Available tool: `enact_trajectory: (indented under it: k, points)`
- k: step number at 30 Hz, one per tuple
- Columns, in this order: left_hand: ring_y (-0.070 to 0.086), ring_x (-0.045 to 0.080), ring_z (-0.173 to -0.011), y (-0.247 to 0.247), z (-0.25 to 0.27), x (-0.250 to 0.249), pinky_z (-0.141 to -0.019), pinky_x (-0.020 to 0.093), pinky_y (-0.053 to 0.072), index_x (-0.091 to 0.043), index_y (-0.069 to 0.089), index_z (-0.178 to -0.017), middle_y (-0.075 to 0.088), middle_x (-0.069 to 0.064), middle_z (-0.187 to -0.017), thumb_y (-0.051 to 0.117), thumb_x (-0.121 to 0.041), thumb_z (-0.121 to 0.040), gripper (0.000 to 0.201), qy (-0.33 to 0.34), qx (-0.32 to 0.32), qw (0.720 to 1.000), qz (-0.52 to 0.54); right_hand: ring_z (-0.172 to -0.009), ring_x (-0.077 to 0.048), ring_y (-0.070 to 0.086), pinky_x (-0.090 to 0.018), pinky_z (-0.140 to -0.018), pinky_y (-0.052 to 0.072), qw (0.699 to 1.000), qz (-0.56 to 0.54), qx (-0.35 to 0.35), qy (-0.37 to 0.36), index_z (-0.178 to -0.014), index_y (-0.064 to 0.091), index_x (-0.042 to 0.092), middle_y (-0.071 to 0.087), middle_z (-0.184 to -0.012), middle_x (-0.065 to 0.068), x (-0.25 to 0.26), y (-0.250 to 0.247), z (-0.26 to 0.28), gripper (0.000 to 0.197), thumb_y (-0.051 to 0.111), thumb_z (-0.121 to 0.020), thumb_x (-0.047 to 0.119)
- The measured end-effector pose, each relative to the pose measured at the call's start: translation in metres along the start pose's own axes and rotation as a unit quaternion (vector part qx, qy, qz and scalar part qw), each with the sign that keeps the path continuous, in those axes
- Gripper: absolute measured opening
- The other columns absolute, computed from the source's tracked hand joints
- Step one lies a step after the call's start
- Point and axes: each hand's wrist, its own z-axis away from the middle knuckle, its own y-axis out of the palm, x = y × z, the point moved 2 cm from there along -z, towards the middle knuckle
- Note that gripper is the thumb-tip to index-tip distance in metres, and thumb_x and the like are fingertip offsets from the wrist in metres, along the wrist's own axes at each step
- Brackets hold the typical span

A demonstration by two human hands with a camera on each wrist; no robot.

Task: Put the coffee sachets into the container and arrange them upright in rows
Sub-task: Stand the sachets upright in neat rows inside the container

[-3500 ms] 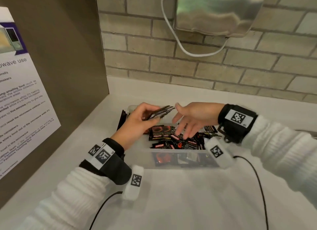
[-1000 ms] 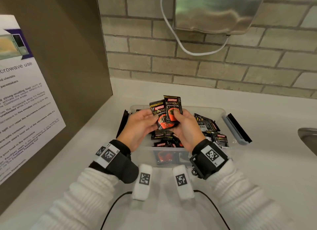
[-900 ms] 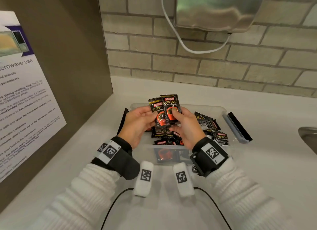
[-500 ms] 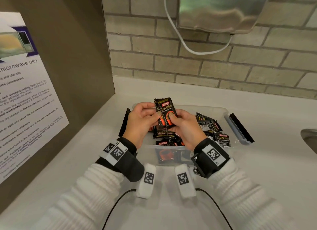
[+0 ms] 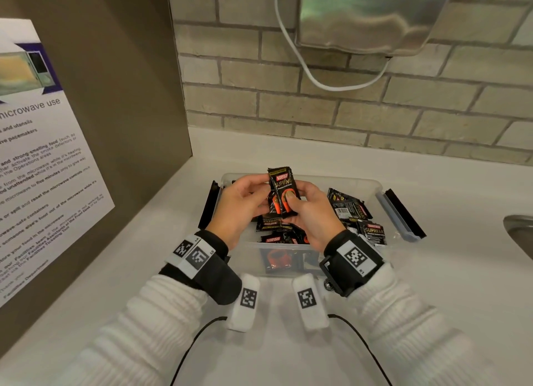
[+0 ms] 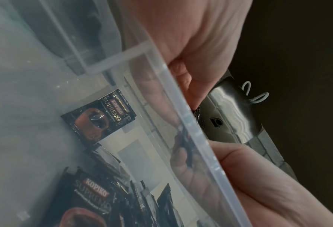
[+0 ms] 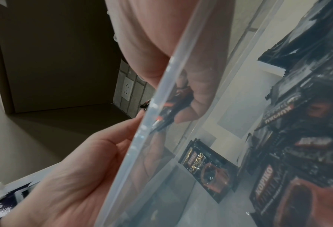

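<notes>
A small stack of black coffee sachets (image 5: pixel 281 183) stands upright above the clear plastic container (image 5: pixel 363 183). My left hand (image 5: pixel 259 196) grips the stack's left edge. My right hand (image 5: pixel 297 204) pinches its lower front with the thumb. More sachets (image 5: pixel 349 209) lie loose and flat inside the container. In the left wrist view my left hand (image 6: pixel 181 38) shows past the container rim (image 6: pixel 181 122), and one sachet (image 6: pixel 98 118) lies on the floor behind the wall. The right wrist view shows my right hand (image 7: pixel 161 38), the rim (image 7: pixel 152 115) and piled sachets (image 7: pixel 297 153).
The container sits on a white counter (image 5: pixel 288 342), with black latches (image 5: pixel 403 212) folded out at both ends. A steel hand dryer (image 5: pixel 369 16) hangs on the brick wall above. A brown panel with a microwave poster (image 5: pixel 43 169) is at the left. A sink edge (image 5: pixel 519 233) is at the right.
My right hand left the loose pile and joined the left on the held sachets. The two fanned sachets have been squared into one stack.
</notes>
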Motion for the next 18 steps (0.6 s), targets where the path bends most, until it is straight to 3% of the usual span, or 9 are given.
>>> enact_trajectory:
  k: [2,4,7,10,14,18]
  points:
    - [0.064,0.010,-0.080,-0.0003,-0.0001,0.0000,-0.073,0.025,0.057,-0.021,0.063,-0.108,0.065,0.001,-0.100,0.048,-0.007,-0.096,0.024,0.003,-0.004,1.000,-0.010,-0.091,-0.021,0.062,-0.034,-0.070,0.055,1.000,0.004,0.002,-0.011,-0.134,0.041,0.018,0.053,-0.109,-0.006,0.0018,0.0011,0.0011,0.041,0.046,-0.095,0.004]
    - [0.061,0.010,-0.075,0.0003,-0.0002,-0.0015,-0.071,0.026,0.058,-0.025,0.062,-0.104,0.063,-0.002,-0.095,0.047,-0.007,-0.096,0.025,0.012,-0.007,1.000,-0.018,-0.086,-0.019,0.062,-0.029,-0.061,0.055,0.999,0.016,0.017,-0.024,-0.139,0.036,0.026,0.051,-0.106,-0.004,0.0038,0.0034,0.0023,0.049,0.045,-0.095,0.004]
    - [0.062,0.016,-0.076,0.0017,-0.0008,-0.0029,-0.069,0.029,0.058,-0.026,0.058,-0.101,0.063,0.006,-0.092,0.049,-0.008,-0.095,0.021,0.014,-0.010,1.000,-0.020,-0.080,-0.016,0.062,-0.022,-0.049,0.053,0.998,0.030,0.034,-0.035,-0.140,0.035,0.028,0.050,-0.103,-0.002,0.0054,0.0052,0.0035,0.052,0.046,-0.095,0.004]
    - [0.065,0.019,-0.079,0.0011,-0.0012,-0.0028,-0.069,0.031,0.059,-0.021,0.057,-0.106,0.067,0.009,-0.092,0.050,-0.005,-0.094,0.021,0.002,-0.021,1.000,-0.016,-0.080,-0.014,0.063,-0.023,-0.052,0.053,0.997,0.041,0.046,-0.056,-0.142,0.030,0.033,0.049,-0.104,0.002,0.0069,0.0042,0.0055,0.058,0.047,-0.095,0.004]
    - [0.068,0.008,-0.070,0.0020,-0.0008,-0.0042,-0.060,0.024,0.056,-0.018,0.058,-0.103,0.066,0.003,-0.086,0.049,0.004,-0.092,0.027,0.002,-0.007,1.000,-0.023,-0.086,-0.015,0.062,-0.028,-0.061,0.057,0.993,0.053,0.071,-0.076,-0.136,0.033,0.040,0.051,-0.102,0.012,0.0082,0.0049,0.0099,0.057,0.044,-0.095,0.002]
    - [0.066,0.006,-0.063,0.0034,0.0001,-0.0066,-0.057,0.023,0.055,-0.015,0.057,-0.103,0.065,0.004,-0.084,0.045,0.008,-0.091,0.028,0.006,0.000,0.999,-0.039,-0.093,-0.022,0.062,-0.036,-0.065,0.059,0.993,0.050,0.068,-0.078,-0.122,0.040,0.039,0.047,-0.115,0.004,0.0089,0.0054,0.0088,0.048,0.041,-0.095,-0.001]
